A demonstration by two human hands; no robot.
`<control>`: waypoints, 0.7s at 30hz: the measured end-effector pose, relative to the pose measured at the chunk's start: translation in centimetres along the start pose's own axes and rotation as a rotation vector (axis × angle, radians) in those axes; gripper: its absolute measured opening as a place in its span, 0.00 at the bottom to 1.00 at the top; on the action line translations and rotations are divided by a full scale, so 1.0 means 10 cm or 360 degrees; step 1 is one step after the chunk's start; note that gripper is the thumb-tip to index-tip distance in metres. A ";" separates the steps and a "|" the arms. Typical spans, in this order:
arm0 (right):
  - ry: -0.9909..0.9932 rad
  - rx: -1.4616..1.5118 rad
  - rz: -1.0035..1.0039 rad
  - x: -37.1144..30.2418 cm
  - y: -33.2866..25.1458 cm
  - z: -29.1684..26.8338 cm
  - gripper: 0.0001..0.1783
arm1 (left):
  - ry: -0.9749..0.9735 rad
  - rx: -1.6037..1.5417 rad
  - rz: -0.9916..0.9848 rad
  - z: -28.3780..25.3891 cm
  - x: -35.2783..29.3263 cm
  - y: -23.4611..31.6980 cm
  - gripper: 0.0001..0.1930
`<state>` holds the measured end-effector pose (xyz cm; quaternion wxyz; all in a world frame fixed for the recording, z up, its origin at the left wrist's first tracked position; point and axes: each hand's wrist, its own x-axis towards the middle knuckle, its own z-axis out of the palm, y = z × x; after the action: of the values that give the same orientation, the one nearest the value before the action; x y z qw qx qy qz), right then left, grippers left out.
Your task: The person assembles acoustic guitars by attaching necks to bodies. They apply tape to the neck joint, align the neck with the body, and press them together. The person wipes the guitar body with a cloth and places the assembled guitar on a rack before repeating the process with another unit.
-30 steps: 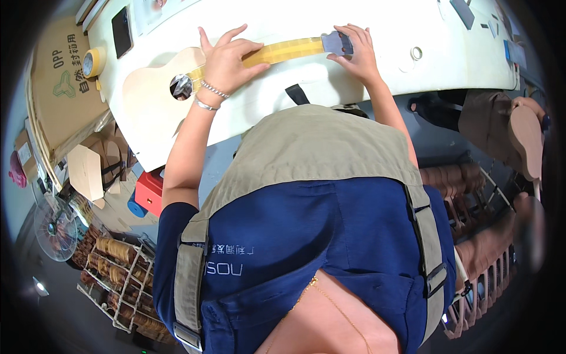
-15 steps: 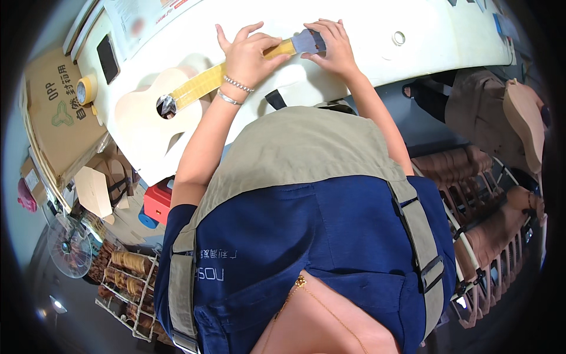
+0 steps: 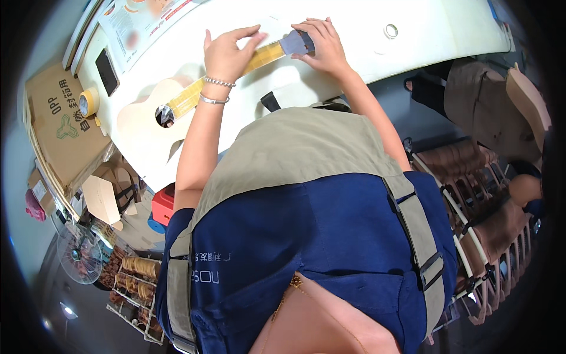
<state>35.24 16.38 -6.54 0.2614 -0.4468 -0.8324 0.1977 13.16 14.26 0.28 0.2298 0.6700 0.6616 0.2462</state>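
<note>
A small pale-wood ukulele (image 3: 138, 121) lies on the white table, its body to the left and its neck slanting up to the right. Yellow tape (image 3: 187, 100) covers the fingerboard, and the headstock (image 3: 290, 45) looks grey-blue. My right hand (image 3: 325, 52) grips the headstock's far end, thumb on the near side and fingers on the other. Over the middle of the neck is my left hand (image 3: 227, 56), fingers apart and nothing seen between them; its thumb is slightly blurred. Whether it touches the tape I cannot tell. Part of the neck is hidden beneath it.
On the table are a tape roll (image 3: 390, 31), a black phone (image 3: 107, 72) and printed sheets (image 3: 134, 29). Yellow tape (image 3: 88, 102) sits by a cardboard box (image 3: 62, 118) at left. Racks of wooden instrument parts (image 3: 466, 194) and another person (image 3: 489, 106) are at right.
My left hand has shifted left along the neck and its fingers have come off the taped end near the headstock. My right hand still holds the headstock. The whole view has shifted slightly.
</note>
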 end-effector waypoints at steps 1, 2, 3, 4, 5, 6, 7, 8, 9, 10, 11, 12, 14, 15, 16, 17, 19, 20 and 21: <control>-0.0002 0.0004 -0.0002 0.00 0.00 -0.01 0.37 | -0.0161 0.0093 0.0010 -0.01 -0.02 0.02 0.22; -0.0005 0.0007 -0.0002 0.00 0.00 -0.02 0.37 | -0.0219 0.0056 0.0068 0.08 -0.03 -0.04 0.26; -0.0002 0.0007 -0.0005 0.00 0.00 -0.02 0.37 | -0.0360 0.0120 0.0023 0.07 -0.01 0.04 0.26; 0.0018 -0.0002 -0.0017 0.00 0.01 -0.01 0.37 | -0.0502 0.0178 -0.0019 0.05 0.04 0.17 0.26; 0.0038 -0.0011 -0.0029 0.00 0.02 0.01 0.36 | -0.0643 0.0237 -0.0060 0.05 0.07 0.24 0.26; 0.0054 -0.0019 -0.0042 -0.01 0.02 0.02 0.35 | -0.0583 0.0242 -0.0040 0.10 0.09 0.20 0.25; 0.0059 -0.0023 -0.0041 0.00 0.03 0.03 0.35 | -0.0625 0.0256 -0.0010 0.12 0.12 0.16 0.24; 0.0063 -0.0026 -0.0041 0.00 0.03 0.03 0.35 | -0.0667 0.0270 0.0019 0.13 0.15 0.13 0.24; 0.0066 -0.0025 -0.0039 0.00 0.02 0.03 0.35 | -0.0711 0.0287 0.0044 0.12 0.17 0.13 0.23; 0.0062 -0.0029 -0.0035 0.00 0.03 0.03 0.35 | -0.0764 0.0339 0.0060 0.10 0.20 0.15 0.23; 0.0057 -0.0033 -0.0032 0.00 0.03 0.02 0.35 | -0.0780 0.0322 0.0092 0.08 0.19 0.14 0.23; 0.0055 -0.0037 -0.0033 0.00 0.03 0.01 0.36 | -0.0793 0.0308 0.0125 0.05 0.19 0.12 0.23; 0.0021 -0.0053 -0.0022 -0.01 0.01 0.01 0.36 | -0.0821 0.0284 0.0153 -0.03 0.15 0.06 0.24; 0.0009 -0.0066 -0.0008 -0.01 0.00 0.00 0.36 | -0.0844 0.0273 0.0161 -0.09 0.13 0.00 0.25; 0.0006 -0.0072 -0.0006 -0.01 0.00 0.00 0.36 | -0.0865 0.0262 0.0168 -0.16 0.10 -0.05 0.25; 0.0002 -0.0077 -0.0005 0.00 -0.01 -0.01 0.36 | -0.0844 0.0329 0.0222 -0.23 0.07 -0.11 0.26; 0.0002 -0.0096 -0.0001 0.00 0.00 0.00 0.36 | -0.0806 0.0462 0.0334 -0.39 0.00 -0.22 0.27; 0.0004 -0.0111 0.0000 -0.01 0.00 0.01 0.36 | -0.0823 0.0556 0.0331 -0.49 -0.05 -0.27 0.31; 0.0006 -0.0121 -0.0003 -0.01 0.00 0.01 0.36 | -0.0762 0.0612 0.0367 -0.57 -0.12 -0.35 0.33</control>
<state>35.23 16.29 -6.65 0.2460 -0.4560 -0.8393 0.1646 6.84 13.07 2.48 0.2187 0.8105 0.5428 -0.0236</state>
